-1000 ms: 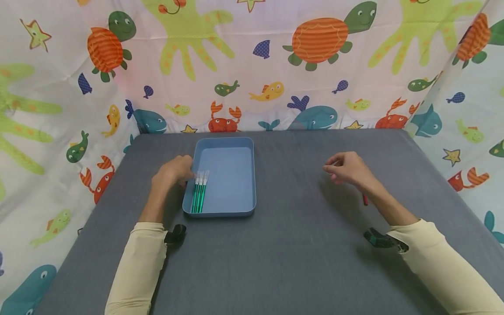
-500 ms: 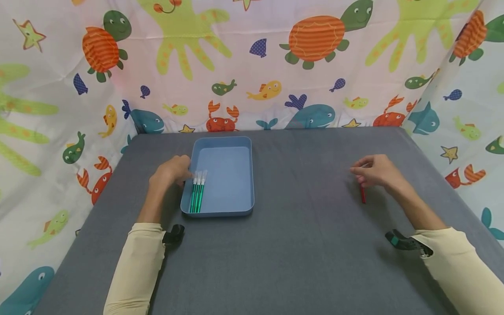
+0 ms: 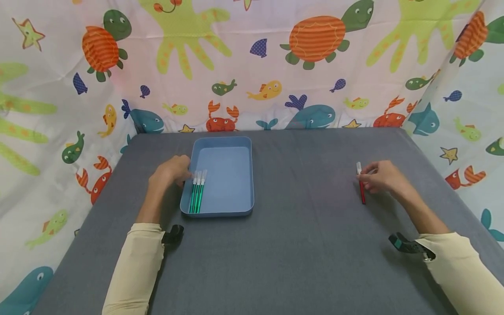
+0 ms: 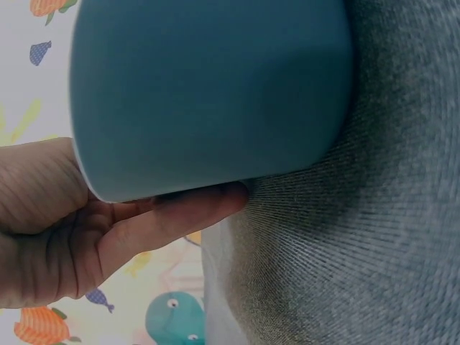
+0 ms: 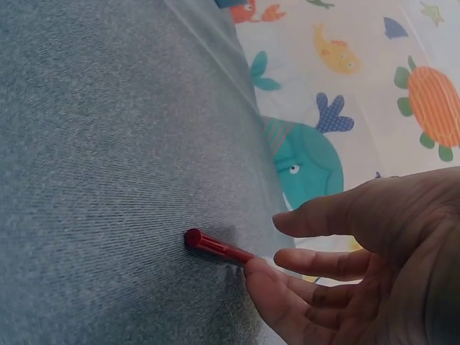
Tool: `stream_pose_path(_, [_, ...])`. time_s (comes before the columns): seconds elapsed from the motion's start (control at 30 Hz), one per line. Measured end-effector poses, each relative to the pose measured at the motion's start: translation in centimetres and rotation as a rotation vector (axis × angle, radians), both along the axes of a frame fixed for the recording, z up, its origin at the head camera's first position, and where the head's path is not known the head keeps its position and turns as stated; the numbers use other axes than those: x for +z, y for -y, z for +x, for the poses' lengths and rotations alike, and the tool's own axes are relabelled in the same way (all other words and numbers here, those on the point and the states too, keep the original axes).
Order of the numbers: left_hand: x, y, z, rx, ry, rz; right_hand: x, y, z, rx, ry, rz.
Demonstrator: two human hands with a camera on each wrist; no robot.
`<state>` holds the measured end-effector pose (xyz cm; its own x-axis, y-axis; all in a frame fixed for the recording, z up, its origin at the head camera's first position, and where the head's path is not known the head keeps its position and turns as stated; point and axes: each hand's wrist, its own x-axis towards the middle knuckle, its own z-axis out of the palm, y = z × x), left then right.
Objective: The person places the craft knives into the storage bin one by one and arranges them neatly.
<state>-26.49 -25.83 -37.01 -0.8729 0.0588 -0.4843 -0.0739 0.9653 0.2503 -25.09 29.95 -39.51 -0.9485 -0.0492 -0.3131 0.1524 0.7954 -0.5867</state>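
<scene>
A blue tray (image 3: 228,183) lies on the table, with several green-handled paintbrushes (image 3: 197,192) side by side along its left wall. My left hand (image 3: 172,173) grips the tray's left edge; the left wrist view shows its fingers along the outer wall, the thumb mostly hidden. At right, a red-handled paintbrush (image 3: 362,192) with a pale tip lies on the cloth. My right hand (image 3: 382,177) is beside its upper part, thumb and fingers parted. In the right wrist view one fingertip overlaps the brush's handle (image 5: 219,248), and the other fingers (image 5: 316,215) stand apart from it.
A grey cloth (image 3: 275,258) covers the table. Behind and at both sides hangs a white curtain (image 3: 236,39) printed with sea animals. Each wrist wears a small black camera, the left one (image 3: 173,235) next to the tray's near left corner.
My right hand has moved right to the red-handled paintbrush, then drawn slightly back so that more of it shows. My left hand has stayed at the tray's edge.
</scene>
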Motion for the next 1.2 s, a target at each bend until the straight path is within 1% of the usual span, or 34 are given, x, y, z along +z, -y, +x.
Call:
stream_pose_path(0.17, [0.0,0.2,0.1,-0.003,-0.001,-0.01,-0.5,0.4,0.1,-0.014,0.01,0.017])
stream_pose_path(0.3, [-0.1,0.3,0.0,0.0,-0.004,0.001,-0.8,0.8,-0.1,-0.028,-0.008,0.033])
stream_pose_path(0.53, [-0.1,0.3,0.0,0.001,0.003,-0.004,-1.2,1.4,-0.4,-0.039,0.005,0.095])
stream_pose_path(0.6, [-0.1,0.2,0.1,0.002,-0.004,0.0,-1.3,1.4,-0.4,-0.043,0.01,0.101])
stream_pose_path(0.7, [-0.1,0.1,0.2,0.006,-0.011,0.006,-1.3,1.4,-0.3,-0.037,0.006,0.077])
stream_pose_path(0.83, [0.0,0.0,0.2,0.013,-0.015,0.009,-1.3,1.5,-0.1,-0.034,-0.023,0.055])
stream_pose_path(1.07, [0.0,-0.3,0.3,0.021,-0.005,0.014,-0.7,2.1,-0.1,-0.063,-0.053,0.094])
stream_pose_path(1.2, [0.0,-0.2,0.1,0.015,-0.01,0.006,0.0,2.6,0.0,-0.06,-0.063,0.116])
